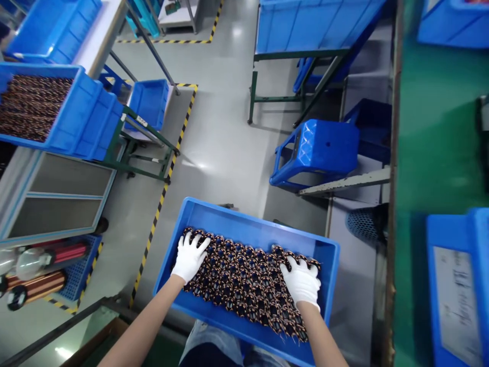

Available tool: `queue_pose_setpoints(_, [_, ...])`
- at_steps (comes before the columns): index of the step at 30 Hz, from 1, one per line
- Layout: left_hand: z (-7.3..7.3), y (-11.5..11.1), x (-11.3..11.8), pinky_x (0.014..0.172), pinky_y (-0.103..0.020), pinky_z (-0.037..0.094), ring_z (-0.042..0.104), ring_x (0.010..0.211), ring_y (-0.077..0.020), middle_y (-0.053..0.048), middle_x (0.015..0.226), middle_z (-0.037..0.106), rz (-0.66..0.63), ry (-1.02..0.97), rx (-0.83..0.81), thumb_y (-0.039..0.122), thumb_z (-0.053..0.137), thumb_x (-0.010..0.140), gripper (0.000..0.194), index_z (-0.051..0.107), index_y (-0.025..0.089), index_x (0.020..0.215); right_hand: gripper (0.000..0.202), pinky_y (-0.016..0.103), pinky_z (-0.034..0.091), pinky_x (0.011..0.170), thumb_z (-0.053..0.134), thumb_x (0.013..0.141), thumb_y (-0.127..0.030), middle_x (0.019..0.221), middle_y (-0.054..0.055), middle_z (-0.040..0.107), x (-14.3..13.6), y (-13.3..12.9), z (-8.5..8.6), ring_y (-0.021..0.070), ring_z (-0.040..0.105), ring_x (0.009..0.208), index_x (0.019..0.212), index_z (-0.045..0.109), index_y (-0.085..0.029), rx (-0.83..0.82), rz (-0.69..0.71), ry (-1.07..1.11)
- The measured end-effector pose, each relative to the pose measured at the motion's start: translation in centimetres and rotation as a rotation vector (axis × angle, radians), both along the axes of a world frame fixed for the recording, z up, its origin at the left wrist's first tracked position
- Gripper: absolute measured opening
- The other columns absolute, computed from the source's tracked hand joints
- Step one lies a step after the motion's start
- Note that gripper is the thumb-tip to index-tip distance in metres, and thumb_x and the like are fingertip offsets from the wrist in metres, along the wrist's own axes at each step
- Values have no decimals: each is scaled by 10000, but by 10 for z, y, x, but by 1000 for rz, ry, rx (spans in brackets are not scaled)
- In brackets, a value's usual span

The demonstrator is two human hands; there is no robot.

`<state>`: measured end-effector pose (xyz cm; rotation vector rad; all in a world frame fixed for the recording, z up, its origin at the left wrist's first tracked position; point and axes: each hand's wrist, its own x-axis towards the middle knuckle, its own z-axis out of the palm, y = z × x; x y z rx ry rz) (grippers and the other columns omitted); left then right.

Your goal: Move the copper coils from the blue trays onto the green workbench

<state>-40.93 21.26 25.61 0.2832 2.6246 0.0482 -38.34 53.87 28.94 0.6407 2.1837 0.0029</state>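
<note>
A blue rectangular bin (248, 227) stands low in front of me, holding rows of small copper-wound rings (244, 278) packed side by side. My left hand (190, 256), in a white glove, rests on the rings at the bin's left end with its fingers spread. At the right end my right hand (301, 280), also white-gloved, lies on the rings with its fingers apart. Neither hand visibly lifts a ring. A strip of the bin's floor shows along its far side.
A blue bin full of copper parts (86, 114) stands at the upper left. Beyond are a blue stool (324, 148) and a large blue bin (313, 28) on a green stand. The green worktop (439, 153) runs along the right. Copper wire spools (42, 288) lie lower left.
</note>
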Motion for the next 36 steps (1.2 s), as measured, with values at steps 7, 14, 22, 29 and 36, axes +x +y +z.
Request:
queue_pose_setpoints(7, [9, 8, -14, 1018, -491, 372, 289, 1287, -328, -57, 1297, 491, 111, -198, -29, 334, 377, 856, 386, 573, 310, 1187, 383, 463, 381, 843, 441, 877, -407, 1287, 59, 493, 10, -15, 3, 342, 357, 1177, 1224, 565, -302, 59, -74, 8])
queue_pose_setpoints(14, [17, 6, -11, 978, -449, 421, 305, 1279, -314, -62, 1328, 468, 145, -276, -104, 300, 376, 853, 412, 546, 308, 1229, 384, 425, 416, 804, 426, 886, -387, 1318, 52, 470, 18, -19, 3, 352, 329, 1212, 1239, 553, -305, 49, -100, 4])
queue_pose_setpoints(22, [23, 16, -16, 1044, -469, 357, 247, 1325, -340, -54, 1349, 452, 161, -325, -144, 350, 393, 848, 429, 529, 295, 1251, 395, 425, 423, 811, 427, 885, -376, 1333, 73, 458, 14, -20, 9, 358, 348, 1212, 1252, 548, -292, 45, -102, -48])
queue_pose_setpoints(29, [17, 29, -21, 1015, -561, 340, 247, 1310, -392, -92, 1345, 443, 146, -239, -164, 332, 424, 819, 458, 513, 294, 1266, 450, 450, 302, 1000, 350, 893, -196, 1318, 138, 461, -3, -16, 18, 318, 370, 1229, 1320, 486, -154, -3, 73, 185])
queue_pose_setpoints(36, [27, 31, -26, 1016, -559, 323, 257, 1294, -401, -90, 1314, 471, 159, -286, -173, 352, 441, 812, 443, 538, 274, 1237, 575, 316, 144, 1123, 364, 750, -23, 1369, 51, 451, -5, -18, -11, 189, 381, 1265, 1283, 532, -161, -311, 164, 156])
